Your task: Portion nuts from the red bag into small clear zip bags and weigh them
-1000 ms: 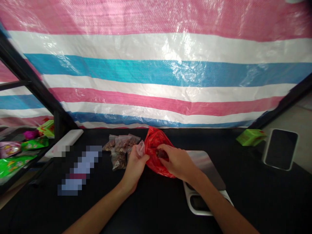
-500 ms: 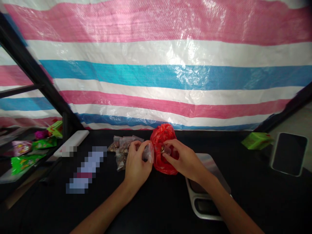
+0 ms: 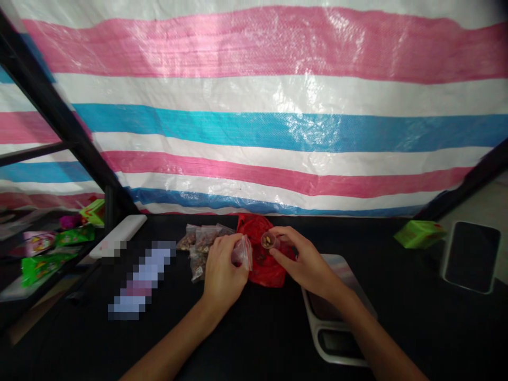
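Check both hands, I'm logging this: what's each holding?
Left hand: closed, pinching a clear plastic zip bag.
Right hand: fingertips gripping a small round clear plastic cup.

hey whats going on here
A person is working at a black table with both hands. The left hand pinches a small clear zip bag, while the right hand holds a small clear cup with a few brown pieces in it, above a crumpled red plastic bag. More zip bags of brown pieces lie beside the left hand, and a kitchen scale sits beneath the right forearm.
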The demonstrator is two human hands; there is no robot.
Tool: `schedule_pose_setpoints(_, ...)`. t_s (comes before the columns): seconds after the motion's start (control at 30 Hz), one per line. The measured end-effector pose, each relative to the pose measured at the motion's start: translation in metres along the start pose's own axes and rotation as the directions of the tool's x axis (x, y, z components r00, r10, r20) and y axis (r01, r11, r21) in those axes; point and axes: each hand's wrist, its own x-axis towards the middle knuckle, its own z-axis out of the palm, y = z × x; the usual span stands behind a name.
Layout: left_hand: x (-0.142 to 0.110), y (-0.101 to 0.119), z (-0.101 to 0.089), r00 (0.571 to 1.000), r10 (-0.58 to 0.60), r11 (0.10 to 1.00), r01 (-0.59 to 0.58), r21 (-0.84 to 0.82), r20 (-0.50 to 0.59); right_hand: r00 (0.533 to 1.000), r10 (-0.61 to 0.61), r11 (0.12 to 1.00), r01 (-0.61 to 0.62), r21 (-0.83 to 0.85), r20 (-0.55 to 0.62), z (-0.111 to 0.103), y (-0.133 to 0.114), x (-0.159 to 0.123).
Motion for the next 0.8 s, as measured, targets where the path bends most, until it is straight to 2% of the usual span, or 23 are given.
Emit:
schedule_pose_setpoints(0.1,-0.002,0.000,0.002,0.996,-0.039,0.999,0.040,-0.010,0.078,0.997,-0.070,0.997,0.070,-0.011,0.025,0.003,-0.016,-0.002)
schedule_pose_setpoints(0.2,-0.002,0.003,0.001,0.991,-0.038,0.999,0.038,0.007,0.132,0.988,-0.101,0.994,0.106,-0.031,0.119,0.011,-0.026,-0.006)
schedule_pose_setpoints(0.27,-0.002,0.004,0.000,0.990,-0.005,1.000,0.002,0.023,0.138,0.984,-0.097,0.993,0.107,-0.058,0.151,0.016,-0.026,-0.007)
schedule_pose_setpoints(0.4,-0.001,0.007,-0.001,0.987,0.051,0.998,-0.056,0.033,0.149,0.989,-0.099,0.987,0.111,-0.114,0.106,0.022,-0.016,-0.008)
schedule_pose_setpoints(0.6,-0.002,0.009,0.003,0.978,0.107,0.992,-0.093,-0.084,0.180,0.953,-0.222,0.948,0.260,-0.184,0.206,0.019,-0.016,-0.011)
schedule_pose_setpoints(0.67,-0.003,0.010,0.004,0.975,0.111,0.986,-0.084,-0.143,0.193,0.947,-0.220,0.944,0.268,-0.194,0.235,0.018,-0.020,-0.011)
schedule_pose_setpoints(0.8,-0.006,0.014,0.003,0.966,0.083,0.969,-0.020,-0.248,0.246,0.963,-0.140,0.949,0.196,-0.247,0.229,0.012,-0.025,-0.010)
